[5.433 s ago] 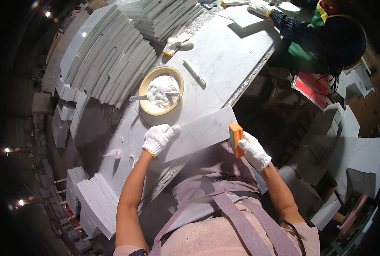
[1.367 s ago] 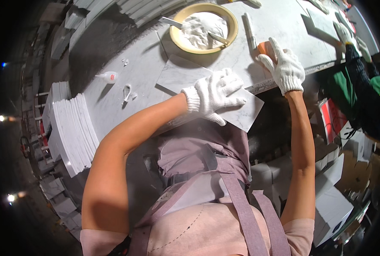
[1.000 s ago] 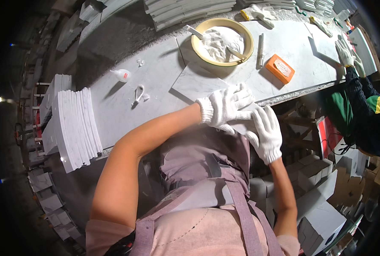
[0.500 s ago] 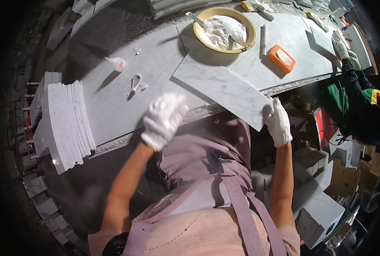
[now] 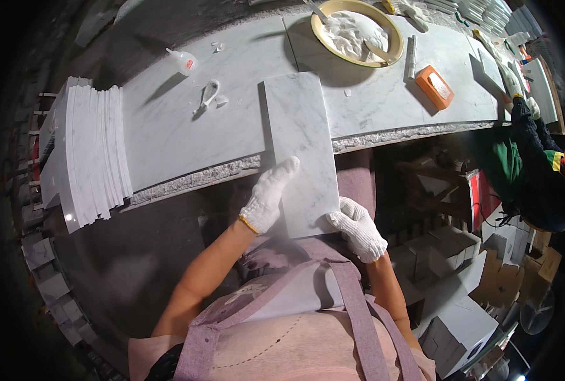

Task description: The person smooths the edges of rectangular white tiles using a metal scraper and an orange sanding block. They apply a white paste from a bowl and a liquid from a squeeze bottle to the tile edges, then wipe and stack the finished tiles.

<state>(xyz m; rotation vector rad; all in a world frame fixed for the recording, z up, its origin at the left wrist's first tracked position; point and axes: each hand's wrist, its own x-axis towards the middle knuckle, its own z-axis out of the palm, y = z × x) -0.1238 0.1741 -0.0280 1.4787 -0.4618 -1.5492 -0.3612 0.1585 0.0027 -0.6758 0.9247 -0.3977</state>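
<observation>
Tile (image 5: 302, 127): likely heavy, stiff, brittle; best held by long edges. Left hand (image 5: 269, 195), right hand (image 5: 358, 231): closed on edges.

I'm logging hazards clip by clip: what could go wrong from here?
The tile juts past the near edge of the table, so it might drop if the left grip or right grip slackens. Its far end is near the bowl, so a careless swing could bump that.

Left hand (image 5: 266, 198) ahead of right hand (image 5: 359, 231), thumbs (image 5: 289, 167) uppermost
</observation>
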